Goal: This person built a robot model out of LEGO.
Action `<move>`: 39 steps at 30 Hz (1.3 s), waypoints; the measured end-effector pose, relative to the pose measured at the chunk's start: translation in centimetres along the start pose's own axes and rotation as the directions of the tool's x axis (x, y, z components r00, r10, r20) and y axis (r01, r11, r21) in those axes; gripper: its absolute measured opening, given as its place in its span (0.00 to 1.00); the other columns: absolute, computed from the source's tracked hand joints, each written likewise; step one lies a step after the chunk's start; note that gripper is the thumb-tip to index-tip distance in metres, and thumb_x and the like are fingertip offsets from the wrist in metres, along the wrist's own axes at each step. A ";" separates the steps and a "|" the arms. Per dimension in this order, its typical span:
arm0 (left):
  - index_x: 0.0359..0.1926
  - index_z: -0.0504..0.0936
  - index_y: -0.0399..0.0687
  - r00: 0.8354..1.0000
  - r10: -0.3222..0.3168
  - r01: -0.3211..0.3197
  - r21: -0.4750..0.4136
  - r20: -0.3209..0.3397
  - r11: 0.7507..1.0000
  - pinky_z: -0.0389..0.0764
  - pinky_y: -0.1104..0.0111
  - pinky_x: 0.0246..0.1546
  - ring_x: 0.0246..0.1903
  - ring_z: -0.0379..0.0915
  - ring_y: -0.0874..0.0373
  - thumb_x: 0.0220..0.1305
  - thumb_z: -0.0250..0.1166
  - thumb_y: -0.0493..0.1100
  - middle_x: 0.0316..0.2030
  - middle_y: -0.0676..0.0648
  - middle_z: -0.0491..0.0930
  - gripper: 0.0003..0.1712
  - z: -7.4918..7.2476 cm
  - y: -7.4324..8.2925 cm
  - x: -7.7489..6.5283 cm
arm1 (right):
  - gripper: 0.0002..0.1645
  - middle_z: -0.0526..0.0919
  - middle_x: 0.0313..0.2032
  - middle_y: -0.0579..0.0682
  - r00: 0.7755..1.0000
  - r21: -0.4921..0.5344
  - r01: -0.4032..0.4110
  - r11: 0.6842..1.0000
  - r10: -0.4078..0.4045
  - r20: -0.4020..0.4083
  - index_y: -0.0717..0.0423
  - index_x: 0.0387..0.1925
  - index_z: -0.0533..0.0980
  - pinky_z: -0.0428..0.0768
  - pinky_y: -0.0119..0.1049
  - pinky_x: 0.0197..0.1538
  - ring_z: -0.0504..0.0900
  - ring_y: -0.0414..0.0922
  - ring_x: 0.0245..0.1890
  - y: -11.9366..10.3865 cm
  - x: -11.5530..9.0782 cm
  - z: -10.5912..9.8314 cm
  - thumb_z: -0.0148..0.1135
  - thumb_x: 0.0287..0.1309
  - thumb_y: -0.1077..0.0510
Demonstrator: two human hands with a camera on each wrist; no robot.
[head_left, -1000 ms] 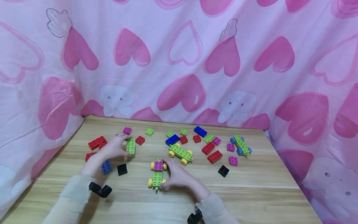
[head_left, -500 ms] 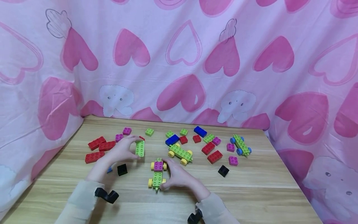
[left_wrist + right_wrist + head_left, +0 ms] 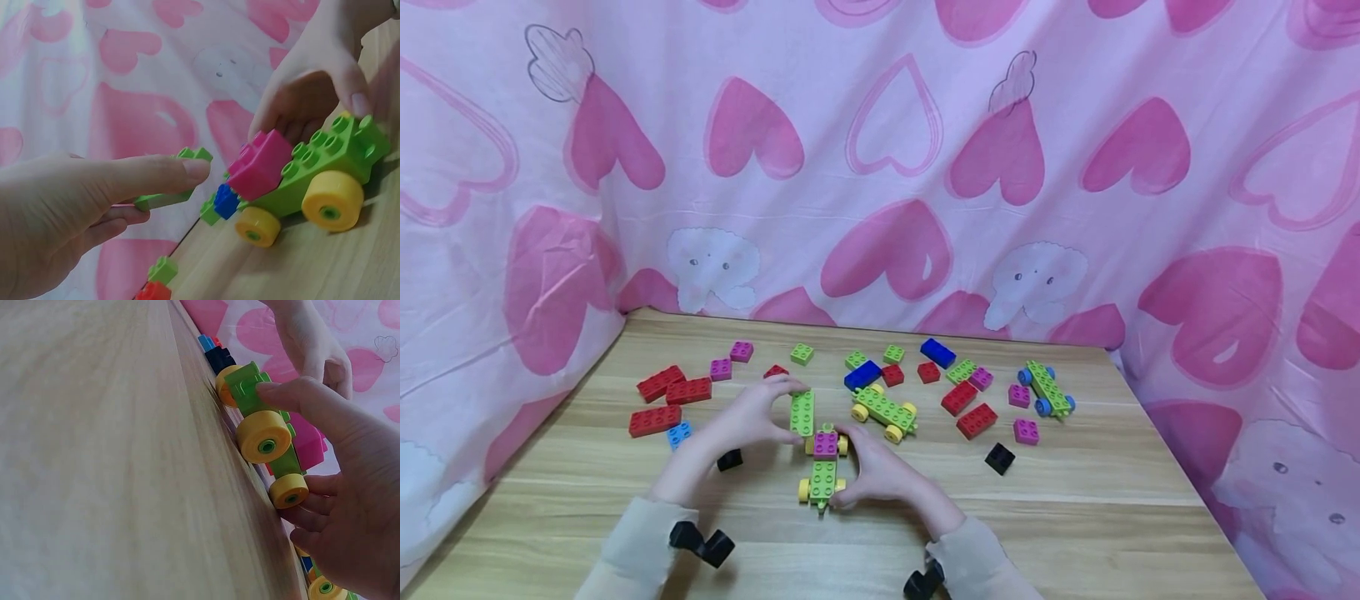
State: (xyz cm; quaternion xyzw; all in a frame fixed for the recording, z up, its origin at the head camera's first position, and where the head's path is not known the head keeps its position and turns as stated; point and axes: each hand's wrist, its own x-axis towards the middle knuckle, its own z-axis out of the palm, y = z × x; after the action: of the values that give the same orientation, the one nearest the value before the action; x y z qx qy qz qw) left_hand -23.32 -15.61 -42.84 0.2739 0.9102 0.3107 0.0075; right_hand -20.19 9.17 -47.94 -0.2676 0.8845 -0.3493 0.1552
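My left hand (image 3: 751, 418) pinches a long lime-green toy brick (image 3: 802, 413) between thumb and fingers, above the table. In the left wrist view the thumb covers much of that brick's side. Just right of it stands a lime-green wheeled car base (image 3: 823, 482) with yellow wheels. A magenta brick (image 3: 825, 444) sits on its far end. My right hand (image 3: 880, 468) grips the car base by its two ends, thumb at the near end and fingers round the far end, as the right wrist view shows. The raised green brick is close to the magenta one.
Another green car base (image 3: 883, 412) with yellow wheels stands behind the right hand. One with blue wheels (image 3: 1047, 389) is at the far right. Red bricks (image 3: 655, 421) lie at left, a black brick (image 3: 999, 458) at right. Several small bricks line the back, before a heart-patterned curtain (image 3: 887, 167).
My left hand has carried the long green brick rightward and nearer to the car base, uncovering red and magenta bricks at left. The right hand and the car base have stayed in place.
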 end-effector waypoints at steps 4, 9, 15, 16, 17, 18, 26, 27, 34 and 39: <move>0.60 0.76 0.41 1.000 0.023 -0.023 -0.021 0.011 1.000 0.73 0.45 0.60 0.60 0.71 0.40 0.43 0.81 0.48 0.59 0.39 0.76 0.42 0.4 0.6 0.0 | 0.64 0.62 0.72 0.52 1.000 -0.006 -0.004 1.000 0.004 0.002 0.54 0.73 0.55 0.62 0.50 0.73 0.61 0.50 0.72 0.0 0.0 0.0 0.79 0.36 0.45; 0.60 0.77 0.43 0.998 0.040 -0.039 -0.044 0.042 0.998 0.73 0.46 0.60 0.60 0.72 0.43 0.44 0.80 0.51 0.59 0.42 0.76 0.42 0.9 1.2 0.0 | 0.66 0.61 0.72 0.51 1.000 -0.010 -0.005 1.000 0.005 -0.005 0.54 0.74 0.55 0.61 0.51 0.73 0.60 0.50 0.72 0.0 -0.1 -0.1 0.80 0.35 0.44; 0.60 0.78 0.45 0.996 0.053 -0.049 -0.058 0.069 0.997 0.74 0.46 0.60 0.60 0.72 0.45 0.42 0.81 0.52 0.58 0.44 0.77 0.42 1.5 1.6 0.0 | 0.67 0.63 0.72 0.50 1.000 0.015 0.014 1.000 -0.013 -0.018 0.52 0.73 0.55 0.61 0.49 0.73 0.61 0.49 0.72 0.0 -0.1 -0.1 0.81 0.33 0.43; 0.60 0.78 0.46 0.996 0.052 -0.047 -0.062 0.075 0.997 0.74 0.47 0.60 0.59 0.72 0.46 0.42 0.81 0.52 0.57 0.45 0.77 0.42 1.6 1.6 0.0 | 0.67 0.63 0.71 0.50 1.000 0.020 0.017 1.000 -0.016 -0.018 0.51 0.73 0.56 0.61 0.49 0.73 0.61 0.49 0.72 0.0 -0.1 -0.1 0.81 0.33 0.43; 0.60 0.78 0.47 0.995 0.053 -0.048 -0.060 0.079 0.997 0.74 0.47 0.60 0.59 0.72 0.46 0.42 0.81 0.52 0.57 0.45 0.78 0.42 1.6 1.7 -0.1 | 0.66 0.63 0.71 0.50 1.000 0.026 0.019 0.999 -0.019 -0.017 0.51 0.73 0.56 0.61 0.49 0.73 0.61 0.48 0.72 0.1 -0.1 -0.1 0.81 0.34 0.43; 0.60 0.78 0.47 0.995 0.052 -0.047 -0.064 0.083 0.997 0.74 0.47 0.60 0.59 0.73 0.46 0.42 0.81 0.52 0.56 0.46 0.78 0.42 1.7 1.8 -0.1 | 0.66 0.63 0.71 0.49 1.000 0.027 0.020 0.999 -0.020 -0.017 0.50 0.73 0.56 0.61 0.49 0.73 0.61 0.48 0.72 0.1 -0.1 -0.1 0.81 0.34 0.43; 0.60 0.77 0.45 0.993 0.071 -0.067 -0.042 0.095 0.997 0.74 0.47 0.59 0.58 0.72 0.47 0.42 0.81 0.53 0.56 0.45 0.78 0.43 2.0 1.9 0.0 | 0.64 0.63 0.71 0.48 1.000 0.016 0.028 0.999 -0.027 -0.015 0.49 0.73 0.56 0.61 0.49 0.73 0.61 0.47 0.71 0.3 0.0 -0.1 0.80 0.37 0.41; 0.61 0.77 0.45 0.993 0.071 -0.067 -0.044 0.099 0.997 0.74 0.47 0.59 0.58 0.72 0.46 0.42 0.81 0.53 0.57 0.45 0.78 0.43 2.0 1.9 0.0 | 0.64 0.63 0.71 0.48 1.000 0.017 0.026 1.000 -0.026 -0.014 0.49 0.73 0.56 0.62 0.49 0.73 0.62 0.47 0.71 0.3 0.0 -0.1 0.81 0.37 0.41; 0.61 0.77 0.46 0.990 0.037 -0.027 -0.078 0.134 0.997 0.73 0.44 0.60 0.60 0.71 0.44 0.41 0.81 0.53 0.58 0.44 0.77 0.44 2.2 1.9 0.0 | 0.63 0.64 0.70 0.48 1.000 0.015 0.025 1.000 -0.025 -0.016 0.49 0.72 0.57 0.62 0.49 0.73 0.62 0.47 0.71 0.2 0.0 -0.2 0.81 0.37 0.42; 0.61 0.77 0.46 0.990 0.038 -0.026 -0.091 0.137 0.996 0.72 0.44 0.61 0.60 0.71 0.44 0.41 0.81 0.52 0.58 0.44 0.77 0.44 2.5 1.8 -0.1 | 0.63 0.65 0.70 0.48 0.999 0.011 0.031 0.999 -0.031 -0.016 0.49 0.72 0.58 0.62 0.50 0.73 0.62 0.48 0.71 0.2 0.0 -0.1 0.81 0.37 0.42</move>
State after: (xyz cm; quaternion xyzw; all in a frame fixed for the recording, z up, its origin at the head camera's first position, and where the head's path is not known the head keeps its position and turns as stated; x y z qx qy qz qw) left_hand -21.92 -13.06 -43.82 0.3087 0.8882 0.3312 0.0779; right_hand -20.35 9.38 -48.00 -0.2777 0.8794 -0.3587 0.1443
